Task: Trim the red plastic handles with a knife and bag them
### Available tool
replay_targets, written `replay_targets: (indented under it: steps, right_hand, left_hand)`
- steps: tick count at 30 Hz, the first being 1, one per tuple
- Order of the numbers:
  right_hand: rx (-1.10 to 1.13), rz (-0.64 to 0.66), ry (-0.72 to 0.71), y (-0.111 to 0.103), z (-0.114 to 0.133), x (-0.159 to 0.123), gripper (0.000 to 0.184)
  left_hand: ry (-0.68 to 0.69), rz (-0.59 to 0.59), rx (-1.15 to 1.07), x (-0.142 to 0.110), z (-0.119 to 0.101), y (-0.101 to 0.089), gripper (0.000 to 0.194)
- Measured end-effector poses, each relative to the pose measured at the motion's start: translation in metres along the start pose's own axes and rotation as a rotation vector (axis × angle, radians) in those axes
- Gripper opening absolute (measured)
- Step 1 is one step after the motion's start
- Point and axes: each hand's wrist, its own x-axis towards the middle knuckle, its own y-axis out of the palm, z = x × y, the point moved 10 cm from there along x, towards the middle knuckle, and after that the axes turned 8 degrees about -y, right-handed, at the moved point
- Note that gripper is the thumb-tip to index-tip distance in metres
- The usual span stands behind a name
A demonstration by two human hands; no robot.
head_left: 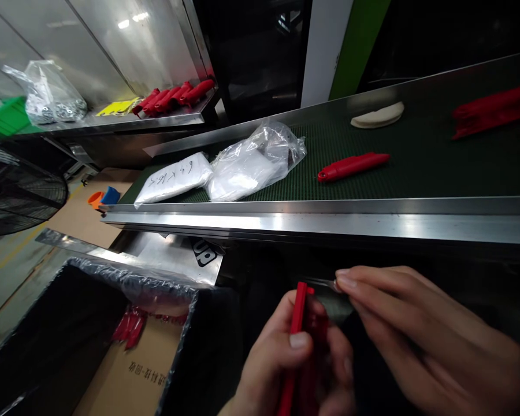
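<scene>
My left hand (264, 370) is closed around a long red plastic part (300, 315), its thumb pressed on the near face and its fingers wrapped around the other side. The part's upper end sticks up out of the grip; its lower end is cut off by the frame. My right hand (420, 335) pinches a thin, shiny, blade-like strip (320, 282) between thumb and fingertips. The strip points left, close to the upper end of the red part; whether they touch I cannot tell. Both hands are in front of the conveyor's metal edge (329, 222).
On the green conveyor belt (437, 167) lie a red part (353, 166), a pale curved piece (378, 115), more red parts (498, 110) and plastic bags (247, 167). A lined box (190, 341) stands lower left, a fan (21, 190) beyond. Several red parts (173, 97) rest on a shelf.
</scene>
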Motion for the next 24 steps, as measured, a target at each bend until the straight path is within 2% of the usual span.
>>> replay_targets:
  steps: [3, 6, 12, 15, 20, 24]
  right_hand:
    - [-0.032, 0.049, -0.050, 0.005, 0.005, 0.000, 0.034]
    - [-0.059, 0.121, -0.091, 0.012, 0.005, -0.001, 0.033]
    - [-0.095, 0.156, -0.135, 0.016, 0.006, -0.003, 0.031]
    - [-0.115, 0.154, -0.130, 0.016, 0.005, -0.003, 0.031]
    - [-0.171, 0.184, -0.143, 0.017, 0.005, -0.008, 0.036]
    - [-0.245, 0.169, -0.095, 0.015, 0.003, -0.015, 0.038]
  left_hand:
    - [0.024, 0.021, -0.017, 0.003, -0.003, 0.002, 0.024]
    - [-0.019, 0.000, 0.014, 0.004, -0.003, 0.005, 0.023]
    - [-0.125, -0.151, 0.024, -0.003, -0.002, -0.001, 0.026]
    - [-0.163, -0.165, -0.001, -0.003, 0.000, -0.004, 0.026]
    - [-0.132, -0.120, 0.002, 0.001, -0.001, -0.003, 0.027]
    - [-0.040, -0.100, 0.001, 0.004, 0.002, -0.009, 0.029]
